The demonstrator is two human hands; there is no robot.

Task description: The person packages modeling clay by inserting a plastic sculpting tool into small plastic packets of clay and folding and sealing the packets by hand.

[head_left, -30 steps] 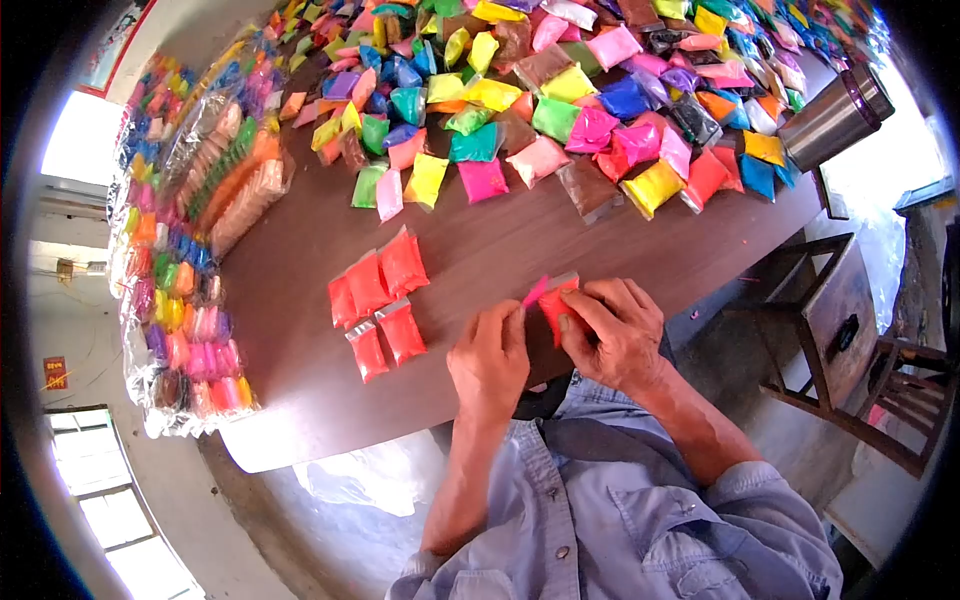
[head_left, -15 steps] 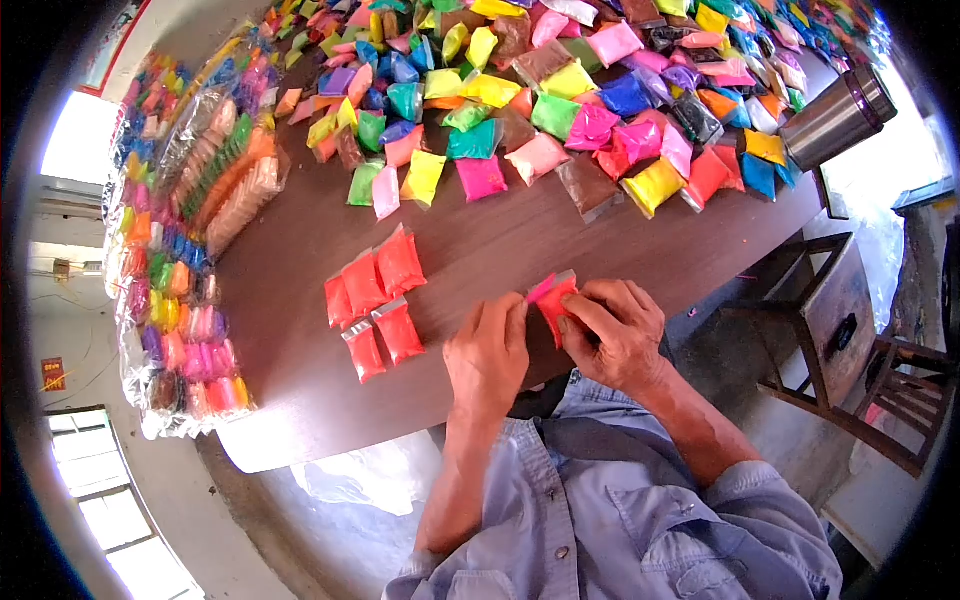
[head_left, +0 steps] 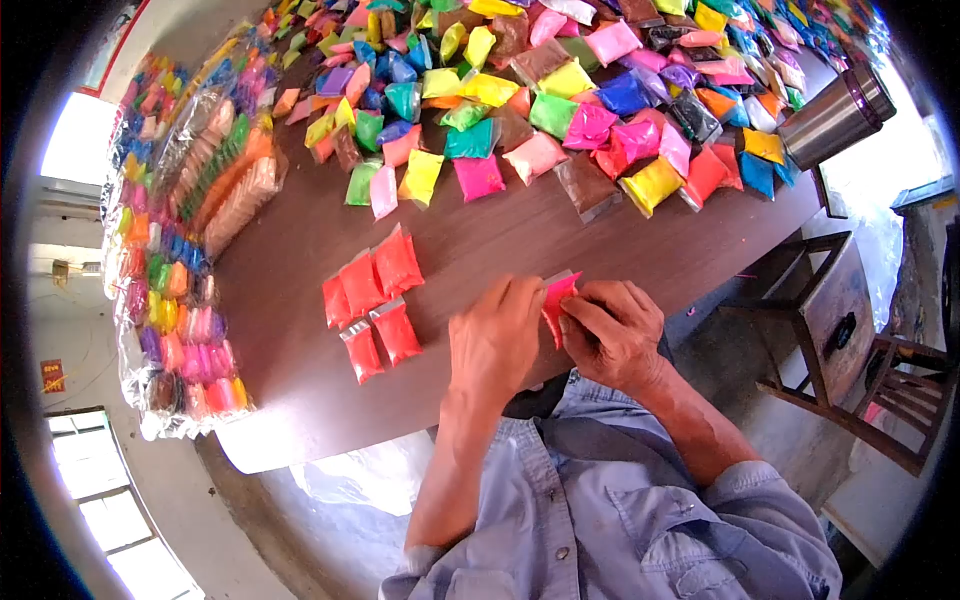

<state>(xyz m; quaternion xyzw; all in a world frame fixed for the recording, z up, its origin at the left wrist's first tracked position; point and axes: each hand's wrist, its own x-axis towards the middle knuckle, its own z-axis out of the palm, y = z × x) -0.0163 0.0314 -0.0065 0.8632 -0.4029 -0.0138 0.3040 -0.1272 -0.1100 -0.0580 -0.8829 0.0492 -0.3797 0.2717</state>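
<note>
Near the table's front edge, a small red packet (head_left: 557, 303) with a clear top strip and a bright pink patch near its top is held upright. My right hand (head_left: 617, 335) pinches its right side between thumb and fingers. My left hand (head_left: 497, 332) has its fingers bent together at the packet's upper left edge; its fingertips are partly hidden. To the left, several red packets (head_left: 398, 262) lie grouped in two rows on the brown table (head_left: 480, 240).
A large heap of multicoloured packets (head_left: 475, 140) covers the far side of the table. Bundled packets in clear plastic (head_left: 200, 340) line the left edge. A steel flask (head_left: 838, 118) lies tilted at the right. A wooden stool (head_left: 835, 310) stands beyond the right edge.
My left hand has shifted right and slightly up, along the packet's top. The pink patch now lies across the packet's upper part. My right hand has hardly moved.
</note>
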